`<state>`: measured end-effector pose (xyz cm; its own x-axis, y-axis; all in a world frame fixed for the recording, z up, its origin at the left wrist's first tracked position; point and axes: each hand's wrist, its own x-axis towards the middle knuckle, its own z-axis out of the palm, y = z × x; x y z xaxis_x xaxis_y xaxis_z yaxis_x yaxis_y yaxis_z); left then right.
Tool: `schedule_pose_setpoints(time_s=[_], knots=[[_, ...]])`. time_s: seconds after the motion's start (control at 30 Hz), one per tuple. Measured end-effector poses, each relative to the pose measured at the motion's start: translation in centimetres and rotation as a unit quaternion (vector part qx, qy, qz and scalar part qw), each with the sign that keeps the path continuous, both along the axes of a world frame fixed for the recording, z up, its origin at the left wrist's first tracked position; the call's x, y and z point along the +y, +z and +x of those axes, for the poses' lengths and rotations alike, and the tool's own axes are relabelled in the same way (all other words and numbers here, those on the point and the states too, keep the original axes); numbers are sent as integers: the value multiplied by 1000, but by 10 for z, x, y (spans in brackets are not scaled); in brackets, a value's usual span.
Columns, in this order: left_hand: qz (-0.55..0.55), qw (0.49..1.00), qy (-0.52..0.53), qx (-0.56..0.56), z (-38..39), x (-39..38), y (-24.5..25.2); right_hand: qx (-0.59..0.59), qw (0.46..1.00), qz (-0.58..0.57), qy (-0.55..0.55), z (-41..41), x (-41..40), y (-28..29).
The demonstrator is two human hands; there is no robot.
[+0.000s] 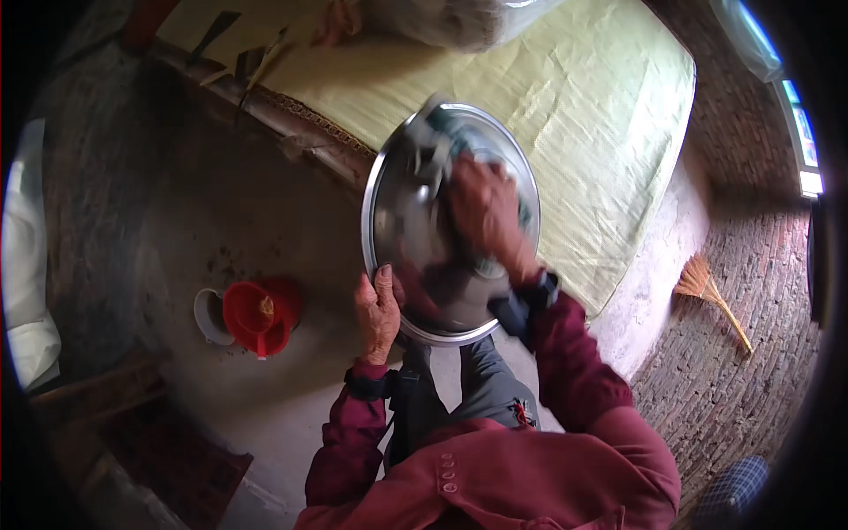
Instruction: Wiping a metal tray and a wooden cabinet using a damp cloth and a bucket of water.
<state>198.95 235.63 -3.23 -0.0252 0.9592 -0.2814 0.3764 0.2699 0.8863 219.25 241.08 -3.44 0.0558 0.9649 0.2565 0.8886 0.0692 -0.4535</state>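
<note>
A large, shiny round metal basin (414, 278) is held tilted in front of my body. My left hand (379, 306) grips its lower left rim, thumb on the inner side. Inside it, my right hand (487, 205) presses a dark green and grey cloth (442, 129) against the metal. Motion blur hides the exact folds of the cloth and my right fingers. The polished surface carries dark and reddish reflections.
Beyond the basin is a bed-like platform with a pale yellow-green woven cover (589, 146). A red bucket (275, 305) and a white container (211, 317) stand on the floor at left. A straw broom (712, 295) leans by the brick wall (748, 258) at right.
</note>
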Motion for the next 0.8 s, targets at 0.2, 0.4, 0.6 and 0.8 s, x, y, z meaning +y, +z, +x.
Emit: schedule_pose_setpoints(time_s=[0.2,0.4,0.6,0.8], knots=[[3,998,57,-9,3,0,-2,44,993,-51,-95,62,67,-67],[85,995,50,16,2,5,-5,-24,980,24,197,-47,-19,28],[195,974,-88,70,-19,2,-8,-33,939,28,340,-12,25,71],[149,978,-98,107,-14,12,8,51,979,-28,197,68,85,28]])
